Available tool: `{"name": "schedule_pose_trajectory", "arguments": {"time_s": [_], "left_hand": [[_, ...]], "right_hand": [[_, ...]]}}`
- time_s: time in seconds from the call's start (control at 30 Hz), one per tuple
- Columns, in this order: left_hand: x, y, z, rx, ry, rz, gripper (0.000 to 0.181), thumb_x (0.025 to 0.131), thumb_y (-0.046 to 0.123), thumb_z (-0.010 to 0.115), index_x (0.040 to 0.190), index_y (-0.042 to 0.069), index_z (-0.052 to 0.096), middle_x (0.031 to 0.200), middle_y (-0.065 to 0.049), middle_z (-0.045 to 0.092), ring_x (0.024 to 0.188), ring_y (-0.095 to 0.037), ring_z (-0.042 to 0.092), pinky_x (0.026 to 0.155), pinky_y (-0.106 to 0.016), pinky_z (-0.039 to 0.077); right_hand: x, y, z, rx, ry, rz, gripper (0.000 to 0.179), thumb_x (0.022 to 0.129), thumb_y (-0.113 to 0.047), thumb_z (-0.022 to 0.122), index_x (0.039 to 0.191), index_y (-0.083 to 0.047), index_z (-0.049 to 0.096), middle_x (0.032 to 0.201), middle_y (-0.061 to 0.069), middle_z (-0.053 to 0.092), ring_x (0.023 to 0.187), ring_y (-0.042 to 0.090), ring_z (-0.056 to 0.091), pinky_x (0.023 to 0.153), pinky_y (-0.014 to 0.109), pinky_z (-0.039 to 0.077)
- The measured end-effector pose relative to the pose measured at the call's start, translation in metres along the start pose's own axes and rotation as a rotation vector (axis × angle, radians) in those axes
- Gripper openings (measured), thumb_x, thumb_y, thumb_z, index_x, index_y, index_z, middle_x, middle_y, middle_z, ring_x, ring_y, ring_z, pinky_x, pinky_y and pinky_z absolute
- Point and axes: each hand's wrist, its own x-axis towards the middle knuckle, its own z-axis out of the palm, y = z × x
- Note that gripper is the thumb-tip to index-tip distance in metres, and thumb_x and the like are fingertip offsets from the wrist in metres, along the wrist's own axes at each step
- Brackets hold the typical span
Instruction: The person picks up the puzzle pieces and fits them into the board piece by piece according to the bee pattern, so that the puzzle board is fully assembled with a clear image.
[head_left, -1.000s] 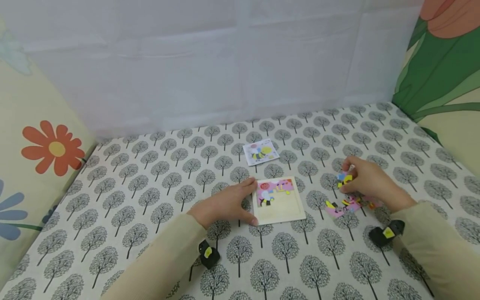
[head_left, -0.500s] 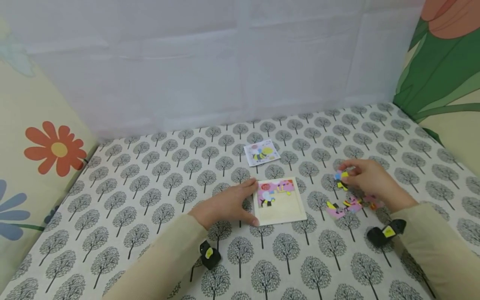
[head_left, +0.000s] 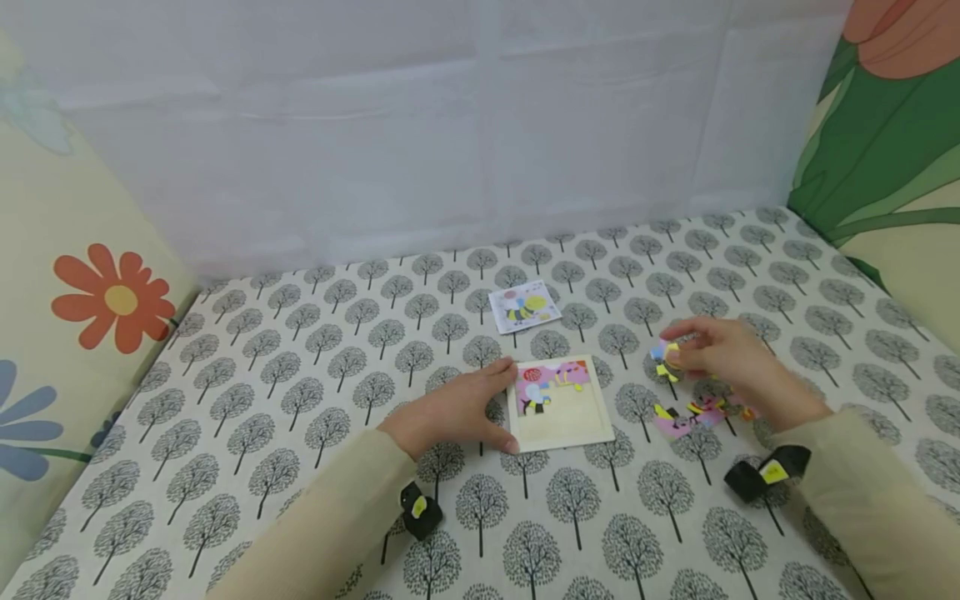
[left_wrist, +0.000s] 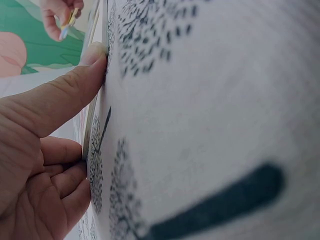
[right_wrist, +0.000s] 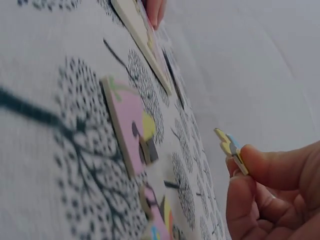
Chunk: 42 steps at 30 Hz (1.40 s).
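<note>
My left hand (head_left: pixel 465 407) holds the left edge of a square wooden puzzle tray (head_left: pixel 562 433), thumb at the near corner and fingertips at the far one. Joined pieces with pink, a red circle and part of a bee fill the upper part of the tray. Over the cloth at the right, my right hand (head_left: pixel 723 362) pinches a puzzle piece (right_wrist: pixel 232 150) between thumb and fingers; blue and yellow show on it. Loose pink puzzle pieces (head_left: pixel 678 423) lie below that hand, some partly hidden by it. In the right wrist view one loose piece (right_wrist: pixel 125 120) lies nearby.
A small picture card (head_left: pixel 525 307) with a bee lies behind the tray. Tree-patterned cloth (head_left: pixel 360 517) covers the table. A white sheet (head_left: pixel 360 150) hangs behind, and flower-painted panels (head_left: pixel 112 200) stand at both sides.
The piece in my right hand has moved slightly left and its angle has changed. My left hand and the tray have stayed in place.
</note>
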Motion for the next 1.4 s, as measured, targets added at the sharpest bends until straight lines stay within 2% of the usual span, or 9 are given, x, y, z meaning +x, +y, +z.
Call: {"name": "schedule_pose_trajectory", "arguments": {"time_s": [0.2, 0.33, 0.47, 0.67, 0.93, 1.13, 1.4], "left_hand": [[0.0, -0.001, 0.0, -0.002, -0.002, 0.0, 0.101, 0.068, 0.041, 0.078, 0.147, 0.009, 0.023, 0.156, -0.004, 0.01, 0.141, -0.026, 0.015, 0.115, -0.04, 0.016], [0.0, 0.0, 0.0, -0.007, -0.003, 0.001, 0.102, 0.068, 0.041, 0.078, 0.147, 0.009, 0.022, 0.156, -0.004, 0.009, 0.141, -0.025, 0.015, 0.115, -0.04, 0.016], [0.0, 0.0, -0.001, -0.01, -0.003, 0.001, 0.102, 0.068, 0.04, 0.079, 0.147, 0.009, 0.021, 0.156, -0.003, 0.009, 0.141, -0.024, 0.015, 0.115, -0.039, 0.017], [0.0, 0.0, -0.001, -0.007, -0.004, 0.006, 0.103, 0.068, 0.041, 0.078, 0.147, 0.008, 0.022, 0.156, -0.005, 0.009, 0.141, -0.026, 0.015, 0.115, -0.04, 0.017], [0.0, 0.001, -0.001, -0.002, -0.008, 0.001, 0.103, 0.068, 0.041, 0.078, 0.147, 0.01, 0.021, 0.156, -0.003, 0.008, 0.141, -0.024, 0.014, 0.115, -0.039, 0.016], [0.0, 0.001, -0.001, -0.004, -0.01, -0.005, 0.103, 0.068, 0.041, 0.078, 0.147, 0.01, 0.021, 0.156, -0.003, 0.008, 0.142, -0.025, 0.014, 0.115, -0.04, 0.016], [-0.001, 0.002, -0.002, -0.007, -0.009, 0.002, 0.102, 0.068, 0.04, 0.078, 0.147, 0.009, 0.022, 0.156, -0.004, 0.009, 0.142, -0.025, 0.014, 0.115, -0.04, 0.016]], "right_hand": [[-0.001, -0.006, 0.01, 0.05, -0.047, -0.018, 0.04, 0.09, -0.016, 0.06, 0.125, 0.0, 0.047, 0.095, 0.008, 0.064, 0.08, 0.017, 0.059, 0.074, 0.03, 0.052], [-0.001, -0.009, 0.017, 0.085, -0.088, 0.004, 0.04, 0.09, -0.017, 0.06, 0.123, 0.001, 0.048, 0.097, 0.006, 0.064, 0.08, 0.015, 0.06, 0.075, 0.029, 0.052], [-0.001, -0.011, 0.025, 0.106, -0.087, 0.01, 0.04, 0.088, -0.018, 0.062, 0.121, 0.002, 0.05, 0.093, 0.004, 0.064, 0.077, 0.013, 0.06, 0.073, 0.028, 0.053], [0.0, -0.014, 0.036, 0.2, -0.086, -0.015, 0.038, 0.086, -0.009, 0.063, 0.117, 0.009, 0.05, 0.087, 0.001, 0.064, 0.074, 0.009, 0.06, 0.071, 0.023, 0.055], [0.005, -0.018, 0.053, 0.308, -0.128, 0.019, 0.03, 0.085, -0.002, 0.062, 0.111, 0.009, 0.054, 0.09, 0.005, 0.061, 0.072, 0.01, 0.062, 0.068, 0.023, 0.056], [0.007, -0.022, 0.065, 0.307, -0.129, 0.041, 0.029, 0.082, -0.003, 0.065, 0.107, 0.007, 0.056, 0.084, 0.004, 0.064, 0.068, 0.011, 0.064, 0.066, 0.024, 0.057], [0.007, -0.029, 0.077, 0.282, -0.126, 0.047, 0.029, 0.078, -0.003, 0.068, 0.104, 0.006, 0.057, 0.089, 0.011, 0.065, 0.068, 0.013, 0.064, 0.066, 0.027, 0.057]]}}
